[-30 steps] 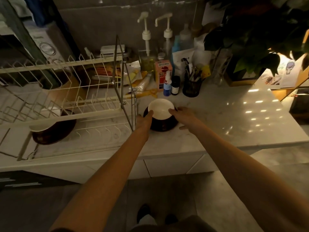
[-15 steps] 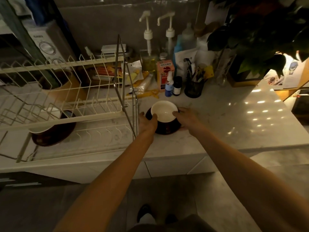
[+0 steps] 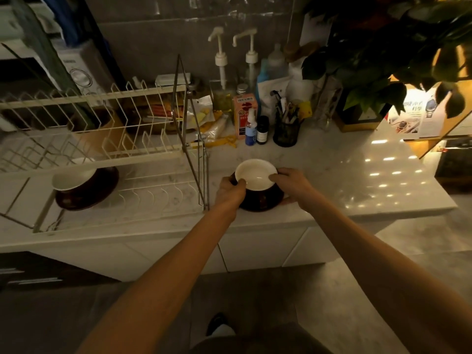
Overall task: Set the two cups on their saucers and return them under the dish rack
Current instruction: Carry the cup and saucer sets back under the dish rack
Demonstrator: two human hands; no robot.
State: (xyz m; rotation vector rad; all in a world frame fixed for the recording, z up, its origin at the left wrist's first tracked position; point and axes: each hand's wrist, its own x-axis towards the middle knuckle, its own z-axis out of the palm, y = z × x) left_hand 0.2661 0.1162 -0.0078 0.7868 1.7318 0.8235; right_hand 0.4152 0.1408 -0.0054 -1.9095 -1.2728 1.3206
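A dark cup with a white inside stands on a dark saucer on the marble counter, just right of the dish rack's end frame. My left hand grips the cup and saucer on the left side. My right hand holds them on the right, thumb on the cup's rim. A second cup sits tilted on its dark saucer under the white wire dish rack at the left.
Pump bottles, a red carton, small bottles and a mesh pen holder crowd the counter's back. A leafy plant hangs over the right rear. The rack's metal end frame stands beside my left hand.
Both hands have closed in around the cup and saucer; my left hand now grips the side it was only touching a second ago. The set has barely moved.
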